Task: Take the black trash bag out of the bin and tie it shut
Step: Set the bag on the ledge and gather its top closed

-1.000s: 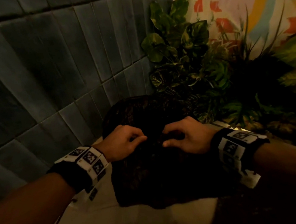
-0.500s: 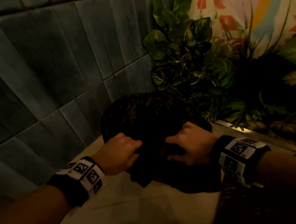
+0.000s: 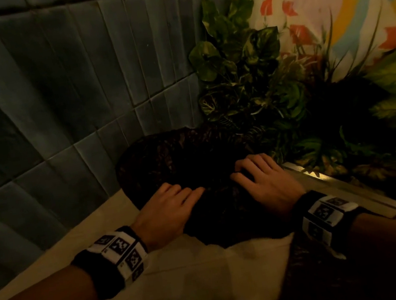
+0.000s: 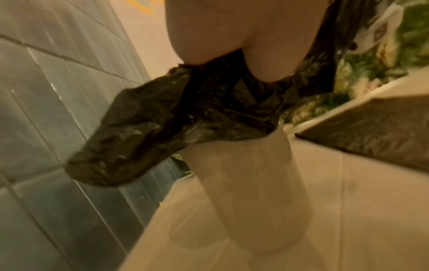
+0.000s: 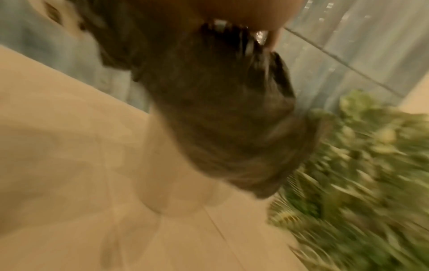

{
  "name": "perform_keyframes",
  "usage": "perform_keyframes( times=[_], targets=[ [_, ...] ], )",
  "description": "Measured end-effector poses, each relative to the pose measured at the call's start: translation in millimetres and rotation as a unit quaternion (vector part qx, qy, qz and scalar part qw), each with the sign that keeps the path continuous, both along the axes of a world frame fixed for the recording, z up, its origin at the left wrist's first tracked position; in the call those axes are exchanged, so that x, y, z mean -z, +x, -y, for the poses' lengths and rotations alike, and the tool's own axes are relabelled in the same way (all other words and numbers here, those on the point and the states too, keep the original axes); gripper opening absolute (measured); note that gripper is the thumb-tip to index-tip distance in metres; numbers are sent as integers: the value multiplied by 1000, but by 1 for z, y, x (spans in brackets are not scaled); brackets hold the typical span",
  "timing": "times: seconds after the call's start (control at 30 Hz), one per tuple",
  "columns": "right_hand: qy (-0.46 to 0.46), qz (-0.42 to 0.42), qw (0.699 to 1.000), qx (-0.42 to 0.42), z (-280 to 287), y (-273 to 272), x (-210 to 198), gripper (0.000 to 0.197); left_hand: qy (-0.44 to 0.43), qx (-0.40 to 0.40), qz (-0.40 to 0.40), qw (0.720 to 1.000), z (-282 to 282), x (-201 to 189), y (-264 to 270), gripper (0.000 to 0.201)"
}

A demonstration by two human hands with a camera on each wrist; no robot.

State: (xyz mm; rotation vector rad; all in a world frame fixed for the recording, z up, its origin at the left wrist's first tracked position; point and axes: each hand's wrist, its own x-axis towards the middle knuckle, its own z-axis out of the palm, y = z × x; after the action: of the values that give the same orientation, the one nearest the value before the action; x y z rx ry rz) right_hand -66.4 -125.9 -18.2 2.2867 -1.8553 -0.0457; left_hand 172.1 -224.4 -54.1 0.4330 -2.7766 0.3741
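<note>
The black trash bag [image 3: 180, 158] bulges at the foot of the tiled wall, and its near folds bunch under both hands. My left hand [image 3: 167, 206] lies on its left side, fingers over the plastic and thumb hidden; in the left wrist view the bag [image 4: 185, 113] comes out from under the palm. My right hand [image 3: 261, 178] curls its fingertips into the bag's right side. The wrist views show a beige round bin [image 4: 250, 192] below the bag [image 5: 220, 110]. The bin [image 5: 176, 174] is blurred in the right wrist view and hidden in the head view.
A grey-blue tiled wall [image 3: 55, 107] stands close on the left and behind. Leafy plants [image 3: 257, 75] fill a planter on the right behind a metal edge strip [image 3: 340, 184]. The floor [image 3: 188, 294] in front of me is beige tile.
Both hands have moved down and forward with the bag and drawn a little apart. Their fingers have gone from a tight pinch at the middle to lying flatter across the plastic.
</note>
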Motion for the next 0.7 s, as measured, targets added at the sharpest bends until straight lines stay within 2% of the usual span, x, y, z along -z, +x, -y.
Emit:
perform_keyframes(
  times=[0.1,0.23,0.27,0.33,0.4,0.47,0.5,0.57,0.67,0.7],
  targets=[
    [34,59,995,-74,-8,13,0,71,2,-22,-25,999,-4,0,-5,40],
    [25,251,967,-28,-7,26,-9,69,31,-21,-21,999,-9,-1,-11,49],
    [19,253,967,-29,-4,27,-11,67,45,-23,-20,999,-10,-1,-12,50],
    [31,154,987,-41,4,24,-10,60,97,-22,-40,994,-11,-2,-13,50],
    [73,54,996,-13,12,14,-5,51,194,-7,-100,976,-13,-6,-12,40],
    [88,66,994,-7,20,4,-5,42,286,9,-135,949,-15,-14,-5,36],
    [81,70,994,-21,20,1,-8,39,297,22,-138,944,-16,-20,-1,38],
    [31,24,998,-47,24,-15,-3,37,254,48,-130,957,-10,-30,10,42],
    [-22,-85,996,20,25,-34,-13,24,155,12,-58,986,18,-38,25,47],
    [-3,-101,994,44,25,-39,-17,30,135,-10,-16,991,28,-38,28,49]
  ],
)
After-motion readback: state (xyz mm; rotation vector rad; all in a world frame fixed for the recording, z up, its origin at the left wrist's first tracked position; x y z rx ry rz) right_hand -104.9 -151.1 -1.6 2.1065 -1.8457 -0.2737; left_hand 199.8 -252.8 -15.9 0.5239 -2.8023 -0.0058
